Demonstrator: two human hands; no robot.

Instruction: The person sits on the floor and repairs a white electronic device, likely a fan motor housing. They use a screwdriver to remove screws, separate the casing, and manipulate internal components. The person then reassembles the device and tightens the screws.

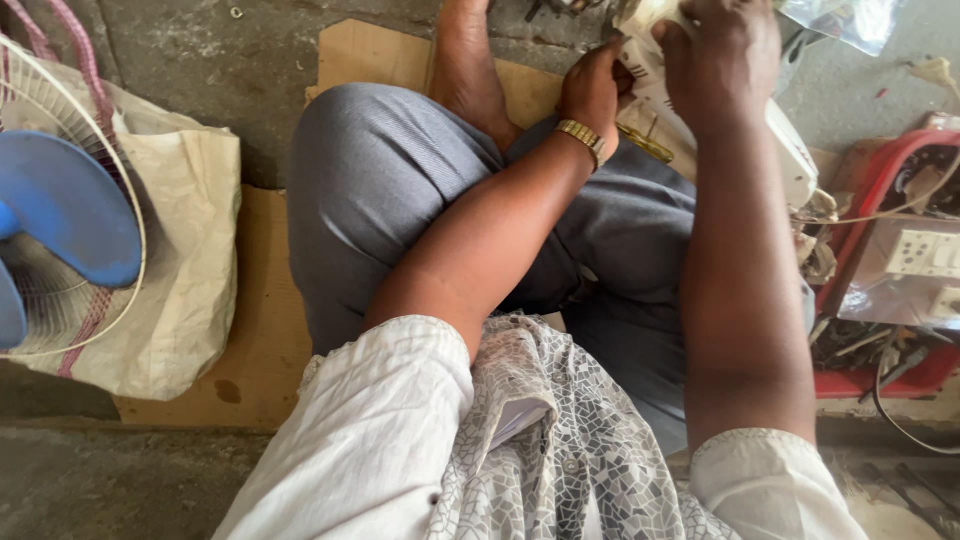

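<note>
Containers first: just right of the right hand (pixel 722 52), a red plastic tray (pixel 872 190) holds white socket plates, wires and small tools. Well to the left of the left hand (pixel 592 92), a cream cloth bag (pixel 185 250) sits behind a blue-bladed fan (pixel 60 215); its contents are hidden. Both hands are closed around a white plastic appliance casing (pixel 795 155), held over the lap above grey trousers (pixel 380 190). The casing looks elongated and scuffed, mostly covered by the hands.

Clear plastic packet (pixel 840 20), top right.
</note>
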